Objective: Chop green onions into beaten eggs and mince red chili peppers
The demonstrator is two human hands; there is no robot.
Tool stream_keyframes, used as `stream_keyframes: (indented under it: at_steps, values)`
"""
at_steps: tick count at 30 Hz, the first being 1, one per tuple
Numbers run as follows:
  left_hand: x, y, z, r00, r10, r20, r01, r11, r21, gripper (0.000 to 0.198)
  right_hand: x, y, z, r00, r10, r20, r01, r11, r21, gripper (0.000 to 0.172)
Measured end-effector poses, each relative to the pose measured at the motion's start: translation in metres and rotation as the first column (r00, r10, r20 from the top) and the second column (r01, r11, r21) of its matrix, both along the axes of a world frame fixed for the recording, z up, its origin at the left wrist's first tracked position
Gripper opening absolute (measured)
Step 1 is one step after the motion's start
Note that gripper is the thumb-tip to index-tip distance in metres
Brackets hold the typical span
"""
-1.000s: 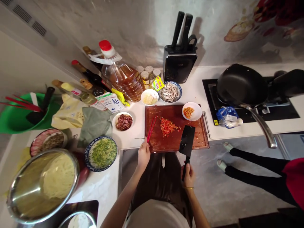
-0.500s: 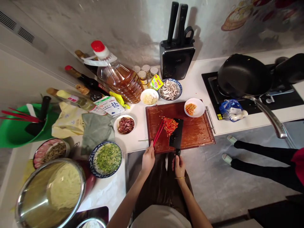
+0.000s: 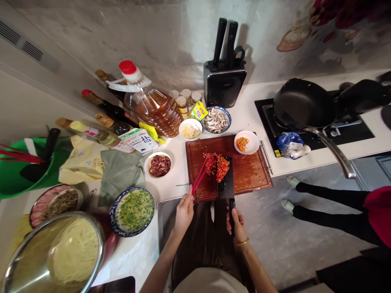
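My left hand point(image 3: 184, 211) is closed around a pair of red chopsticks point(image 3: 200, 177), whose far ends reach into the chopped red chili point(image 3: 209, 163). My right hand point(image 3: 237, 224) grips the handle of a black cleaver point(image 3: 226, 188) lying low over the wooden cutting board point(image 3: 249, 179). Part of the chili rests on the blade; the other part sits on the board just left of it. At the board's back right corner stands a white bowl point(image 3: 253, 142) with orange chopped bits inside.
Left of the board are bowls of minced meat point(image 3: 160, 165) and chopped greens point(image 3: 134, 209). Behind it are bowls of garlic point(image 3: 190, 130) and sliced mushrooms point(image 3: 215, 121), an oil jug point(image 3: 155, 110) and a knife block point(image 3: 225, 85). A wok point(image 3: 304, 103) sits right; another person's legs point(image 3: 332, 193) show beyond.
The chili pile has split, some now on the blade and some left of it among the chopstick tips. My right hand with the cleaver has come slightly nearer me. The view has shifted.
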State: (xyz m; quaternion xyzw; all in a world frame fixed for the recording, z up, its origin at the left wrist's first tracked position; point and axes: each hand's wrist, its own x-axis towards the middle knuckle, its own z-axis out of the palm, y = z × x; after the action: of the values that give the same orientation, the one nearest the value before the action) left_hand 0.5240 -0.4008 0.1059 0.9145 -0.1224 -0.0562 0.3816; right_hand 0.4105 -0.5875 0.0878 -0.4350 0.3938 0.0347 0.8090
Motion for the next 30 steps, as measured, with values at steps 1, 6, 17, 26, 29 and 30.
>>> stream_keyframes:
  at_steps: [1,6,17,26,29,30]
  values:
    - [0.003,-0.001,0.004,0.999,-0.043,0.001,0.043,0.999,-0.013,0.045,-0.003,-0.009,0.010,1.000,-0.001,-0.006,0.001,1.000,0.002,0.044]
    - [0.027,-0.023,0.029,0.961,-0.272,0.052,0.274,0.961,-0.033,0.048,-0.002,-0.064,0.064,0.999,-0.009,-0.046,0.009,1.000,0.012,0.044]
    - [0.084,-0.119,0.024,0.843,-0.533,0.075,0.533,0.846,0.014,0.050,0.062,-0.181,0.102,0.992,0.069,-0.103,-0.075,0.995,-0.062,0.044]
    - [0.115,-0.149,-0.001,0.885,-0.457,0.091,0.426,0.873,0.237,0.054,0.081,-0.216,0.118,0.959,0.196,-0.204,-0.218,0.972,-0.091,0.041]
    - [0.128,-0.156,-0.003,0.907,-0.412,0.091,0.375,0.886,0.272,0.053,0.082,-0.223,0.129,0.947,0.218,-0.237,-0.243,0.967,-0.080,0.042]
    - [0.131,-0.158,-0.003,0.916,-0.392,0.086,0.357,0.893,0.275,0.052,0.080,-0.225,0.132,0.943,0.222,-0.248,-0.248,0.965,-0.081,0.043]
